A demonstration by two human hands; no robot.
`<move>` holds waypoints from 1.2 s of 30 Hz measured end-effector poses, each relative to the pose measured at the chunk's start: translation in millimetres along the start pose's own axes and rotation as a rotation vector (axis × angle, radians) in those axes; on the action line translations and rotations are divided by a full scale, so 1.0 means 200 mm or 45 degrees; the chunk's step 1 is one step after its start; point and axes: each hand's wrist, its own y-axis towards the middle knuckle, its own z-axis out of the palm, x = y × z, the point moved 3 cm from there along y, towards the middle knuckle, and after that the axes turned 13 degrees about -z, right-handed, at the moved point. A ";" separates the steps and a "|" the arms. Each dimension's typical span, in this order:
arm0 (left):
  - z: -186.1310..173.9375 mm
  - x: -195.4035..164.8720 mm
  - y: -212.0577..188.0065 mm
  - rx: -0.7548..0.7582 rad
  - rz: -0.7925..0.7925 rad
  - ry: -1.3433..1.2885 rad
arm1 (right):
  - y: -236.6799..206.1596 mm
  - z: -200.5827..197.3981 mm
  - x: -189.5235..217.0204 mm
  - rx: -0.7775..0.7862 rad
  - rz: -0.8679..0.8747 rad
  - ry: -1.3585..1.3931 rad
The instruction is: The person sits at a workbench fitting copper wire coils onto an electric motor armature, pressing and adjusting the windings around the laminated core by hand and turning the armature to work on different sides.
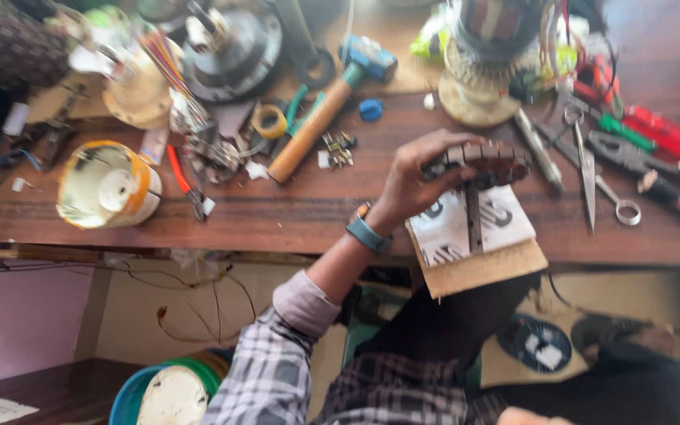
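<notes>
Left hand (417, 179) grips a brown ring-shaped part (488, 160) over a board (478, 271).

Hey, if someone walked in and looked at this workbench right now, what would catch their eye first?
Most striking is the left hand, gripping a brown ring-shaped motor core on a small board at the front edge of the wooden bench. Behind it lies a blue-headed mallet, with scissors and red-handled tools to the right. A white and orange motor housing sits far left.
</notes>
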 end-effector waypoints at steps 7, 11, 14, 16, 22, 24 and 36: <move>0.00 -0.02 0.00 0.197 0.061 -0.011 | -0.03 0.04 0.11 -0.435 -0.059 -0.415; 0.06 -0.08 -0.03 0.437 0.217 0.120 | 0.04 0.07 0.04 -0.302 -0.103 -0.998; 0.09 -0.10 -0.08 0.465 0.264 0.214 | 0.08 0.04 -0.05 -0.195 0.076 -1.302; 0.09 -0.10 -0.08 0.466 0.193 0.143 | 0.12 0.00 -0.13 -0.061 0.149 -1.460; 0.08 -0.12 -0.08 0.478 0.180 0.094 | 0.24 -0.09 -0.30 0.320 0.051 -1.596; 0.08 -0.13 -0.08 0.476 0.180 0.073 | 0.26 -0.09 -0.30 0.403 0.045 -1.536; 0.10 -0.12 -0.09 0.435 0.213 0.112 | 0.59 -0.08 -0.37 0.854 0.234 -1.413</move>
